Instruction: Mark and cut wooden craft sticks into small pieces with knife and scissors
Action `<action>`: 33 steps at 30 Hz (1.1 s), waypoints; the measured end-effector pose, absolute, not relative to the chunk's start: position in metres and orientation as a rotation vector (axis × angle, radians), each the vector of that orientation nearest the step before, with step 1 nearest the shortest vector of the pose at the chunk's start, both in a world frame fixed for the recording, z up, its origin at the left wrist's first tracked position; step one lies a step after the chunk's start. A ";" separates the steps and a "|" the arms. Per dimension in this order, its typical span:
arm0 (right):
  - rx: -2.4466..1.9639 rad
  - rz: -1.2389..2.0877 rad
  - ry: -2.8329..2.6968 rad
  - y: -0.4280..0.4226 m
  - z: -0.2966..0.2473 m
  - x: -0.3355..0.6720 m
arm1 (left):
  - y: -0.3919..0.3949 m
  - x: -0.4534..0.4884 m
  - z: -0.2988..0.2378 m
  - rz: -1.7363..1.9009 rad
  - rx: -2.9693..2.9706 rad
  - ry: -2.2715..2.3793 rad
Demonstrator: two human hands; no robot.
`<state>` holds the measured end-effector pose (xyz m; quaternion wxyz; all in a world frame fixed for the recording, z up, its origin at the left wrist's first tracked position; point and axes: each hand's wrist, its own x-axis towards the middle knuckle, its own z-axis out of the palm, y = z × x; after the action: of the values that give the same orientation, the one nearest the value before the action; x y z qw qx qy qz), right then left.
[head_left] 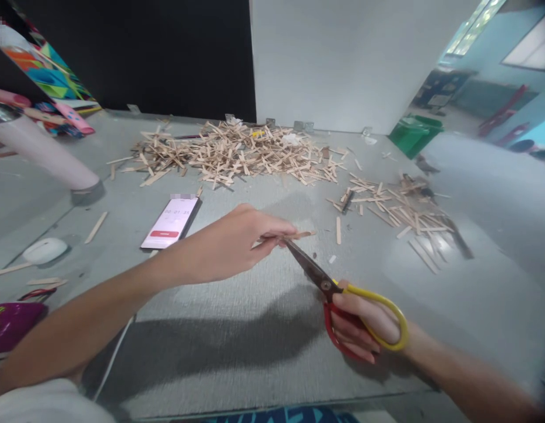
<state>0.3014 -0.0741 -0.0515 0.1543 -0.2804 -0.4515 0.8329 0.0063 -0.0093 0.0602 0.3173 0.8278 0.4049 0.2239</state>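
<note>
Grey surface [263, 299]: it carries everything in reach; the work sits between its near edge and its middle, where both arms meet comfortably.
Wooden stick [305, 234]: above the middle of the surface, gripped in the left hand, one end poking out past the fingertips toward the right edge, which seems to leave that end clear for the blades.
Left hand [237, 241]: pinching the stick between thumb and fingers, probably to steady it.
Scissors [326, 285]: yellow and red handles toward the near right corner, blades slanting up to the left fingertips; whether the stick lies between them, I cannot tell.
Right hand [364, 320]: closed around the scissors, thumb and fingers through the loops, a hold that suits working the blades.
Stick heap [237, 154]: strewn along the far edge, perhaps to keep the middle free.
Smaller pile [407, 205]: loose sticks toward the right edge.
Phone [171, 223]: face up left of the middle, its screen turned to the person, presumably for easy reading.
</note>
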 end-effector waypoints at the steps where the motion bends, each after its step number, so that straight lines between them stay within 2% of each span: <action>1: -0.770 2.447 -1.187 -0.076 -0.053 0.301 | -0.008 0.006 0.059 0.562 2.251 1.055; 4: -0.637 2.529 -0.985 -0.079 -0.056 0.300 | -0.005 0.005 0.056 0.579 2.319 1.073; 7: -0.525 2.449 -0.900 -0.075 -0.056 0.297 | -0.001 0.003 0.056 0.659 2.046 1.076; 12: -0.679 2.284 -0.870 -0.065 -0.047 0.287 | -0.001 0.002 0.059 0.659 1.744 0.961; 33: -1.011 2.100 -1.084 -0.078 -0.048 0.286 | -0.006 0.010 0.059 0.621 1.725 0.957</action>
<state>0.2862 -0.0779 -0.0483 0.2816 -0.3774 -0.4046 0.7840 0.0101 -0.0057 0.0593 0.5114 0.7167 0.3977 0.2581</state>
